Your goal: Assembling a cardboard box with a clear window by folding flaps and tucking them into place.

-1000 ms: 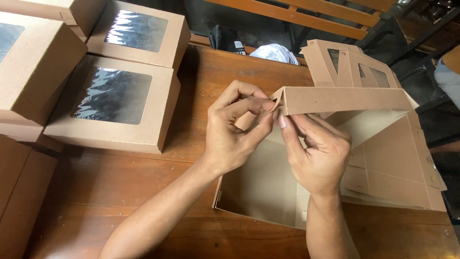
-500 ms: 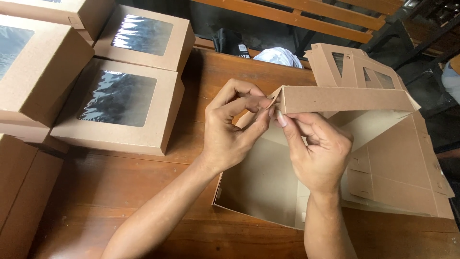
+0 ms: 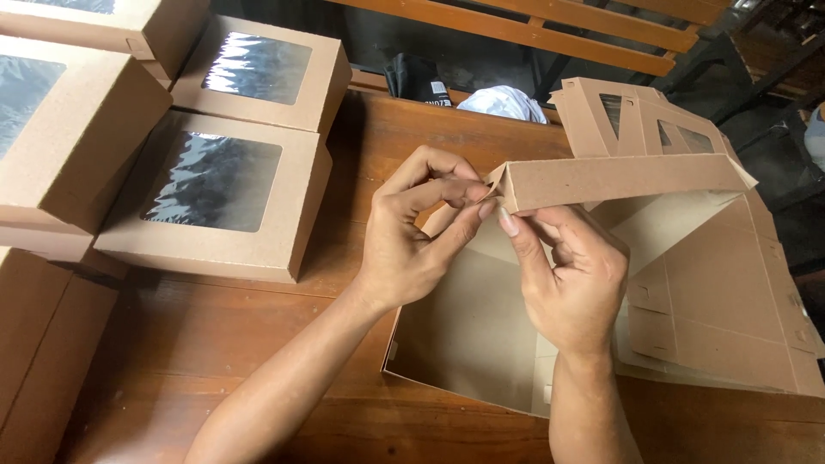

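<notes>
A part-folded brown cardboard box [image 3: 550,283] is held at the middle of the wooden table [image 3: 258,344], its base panel lying flat on the wood near the near edge and its far wall raised. The raised wall strip is seen as a long band running left to right, tilted slightly up toward the right; the open inside of the box faces up and toward the near side.

The left hand [image 3: 412,241] is closed in a pinch on the left end of that strip, thumb and forefinger pressed together at the corner, the other fingers curled. The right hand [image 3: 571,283] is set just beside it, fingertips [image 3: 509,222] curled up under the strip's lower edge and touching the card; whether a tab is gripped there cannot be told. The two hands are placed at one corner, judged so that the fold is braced from both sides while the corner is shaped.

A stack of flat box blanks [image 3: 730,335] lies under and right of the work, within reach. Finished window-lid boxes [image 3: 215,198] are stacked at the far left, well apart. A white cloth [image 3: 503,103] lies at the far edge.
</notes>
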